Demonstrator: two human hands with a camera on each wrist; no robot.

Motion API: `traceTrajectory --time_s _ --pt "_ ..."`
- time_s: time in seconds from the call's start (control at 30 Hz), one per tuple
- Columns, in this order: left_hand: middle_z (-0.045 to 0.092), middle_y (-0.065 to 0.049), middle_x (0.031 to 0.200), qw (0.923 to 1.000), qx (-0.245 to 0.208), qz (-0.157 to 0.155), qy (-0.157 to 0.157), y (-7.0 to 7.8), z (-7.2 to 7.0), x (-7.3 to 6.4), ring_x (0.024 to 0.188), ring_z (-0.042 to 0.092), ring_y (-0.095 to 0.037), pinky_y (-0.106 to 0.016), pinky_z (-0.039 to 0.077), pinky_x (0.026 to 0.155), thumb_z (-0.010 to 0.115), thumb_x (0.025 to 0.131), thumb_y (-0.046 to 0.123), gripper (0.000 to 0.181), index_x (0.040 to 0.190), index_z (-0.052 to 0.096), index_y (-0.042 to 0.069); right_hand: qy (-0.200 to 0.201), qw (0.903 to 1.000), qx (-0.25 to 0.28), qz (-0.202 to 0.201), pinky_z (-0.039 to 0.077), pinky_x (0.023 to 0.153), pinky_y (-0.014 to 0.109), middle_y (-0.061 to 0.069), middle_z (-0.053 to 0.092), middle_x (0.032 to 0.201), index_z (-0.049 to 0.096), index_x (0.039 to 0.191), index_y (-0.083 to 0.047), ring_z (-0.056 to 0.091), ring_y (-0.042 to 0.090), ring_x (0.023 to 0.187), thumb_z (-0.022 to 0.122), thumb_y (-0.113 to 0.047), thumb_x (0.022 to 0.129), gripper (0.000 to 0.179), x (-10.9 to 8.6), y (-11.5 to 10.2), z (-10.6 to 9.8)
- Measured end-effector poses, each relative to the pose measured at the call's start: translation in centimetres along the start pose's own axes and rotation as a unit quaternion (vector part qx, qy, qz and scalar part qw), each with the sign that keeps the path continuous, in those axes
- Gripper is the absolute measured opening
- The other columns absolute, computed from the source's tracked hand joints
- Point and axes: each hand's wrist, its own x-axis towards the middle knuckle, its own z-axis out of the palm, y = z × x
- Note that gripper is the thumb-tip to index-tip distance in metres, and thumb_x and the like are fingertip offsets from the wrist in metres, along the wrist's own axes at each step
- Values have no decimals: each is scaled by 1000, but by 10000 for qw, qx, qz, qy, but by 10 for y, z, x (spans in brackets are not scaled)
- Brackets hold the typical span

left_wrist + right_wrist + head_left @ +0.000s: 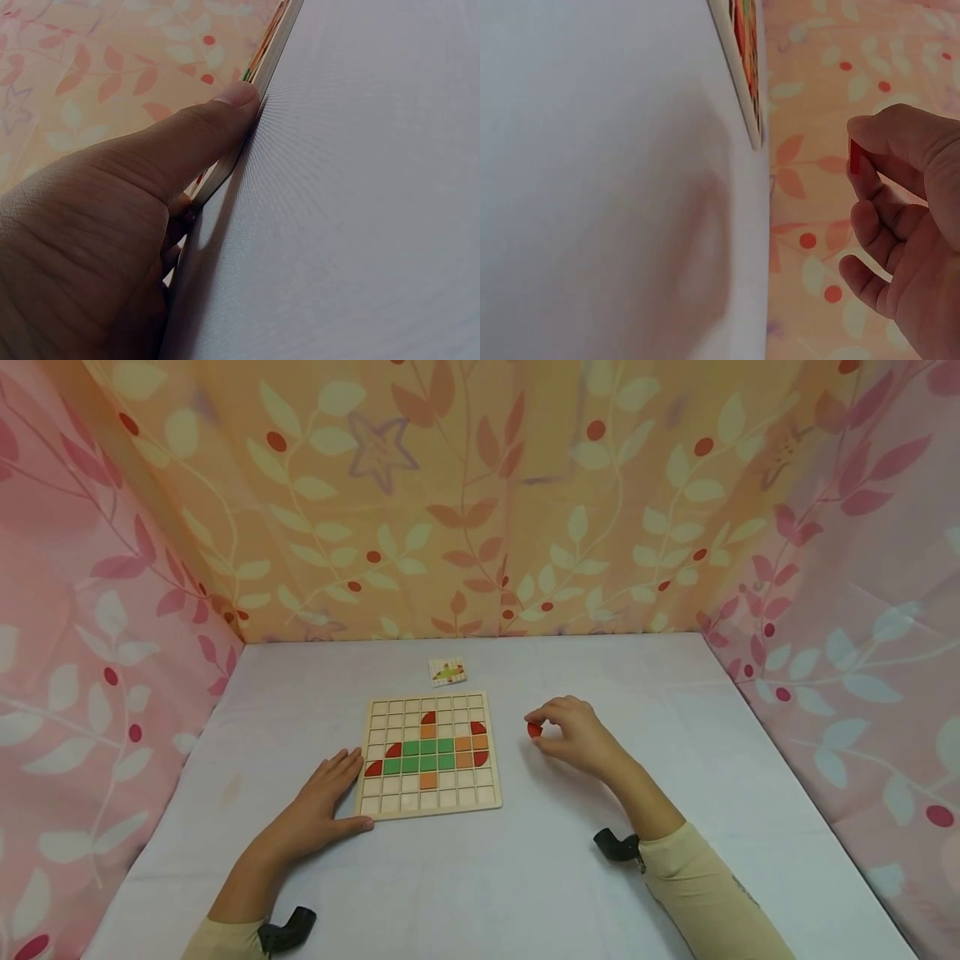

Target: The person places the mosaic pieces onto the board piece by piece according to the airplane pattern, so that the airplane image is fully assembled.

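Observation:
My right hand (579,735) pinches a small red tile (534,729) between thumb and fingertips, raised right of the wooden grid board (435,814). The right wrist view shows this red tile (855,157) edge-on, with the other fingers loosely bent. My left hand (318,806) rests at the board's near left corner, its fingers extended along the left side. In the left wrist view the thumb (202,124) lies against the board's edge (262,82). Green square tiles (428,763), orange squares (428,781) and red rounded tiles (374,768) sit in the grid's cells.
A small pattern card (447,672) lies behind the board on the white-covered table (480,885). Floral cloth (480,510) hangs behind and on both sides. Black wrist-worn devices (288,930) stick out near both sleeves.

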Motion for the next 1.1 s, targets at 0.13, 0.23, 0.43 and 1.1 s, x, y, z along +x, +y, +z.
traceTrajectory --time_s 0.13,0.23,0.43,1.1 --pt "22 -5 171 10000 -23 22 8 0 1 0 159 9 -31 -55 13 127 81 76 64 114 163 28 11 -10 9998 33 -190 38 105 45 -6 71 109 76 119 -14 56 18 112 78 -18 88 32 1 -12 0" --pt "23 -5 171 10000 -19 53 21 0 2 1 159 9 -31 -53 12 128 81 77 63 114 163 28 11 -17 9994 97 -328 38 107 47 -7 71 110 75 120 -13 56 19 113 78 -17 88 32 2 -22 0" --pt "23 -5 171 10000 -4 28 59 -1 2 0 159 10 -32 -53 13 128 81 76 64 114 163 28 12 -139 9980 44 -616 38 109 47 -9 70 109 75 120 -16 56 17 114 77 -19 89 31 8 -40 3" --pt "22 -6 171 10000 -36 44 -16 0 -1 1 159 10 -33 -53 12 128 81 76 63 115 163 27 10 -540 9851 18 -1632 41 104 41 -11 69 109 78 117 -21 56 12 111 76 -24 91 26 22 -85 33"
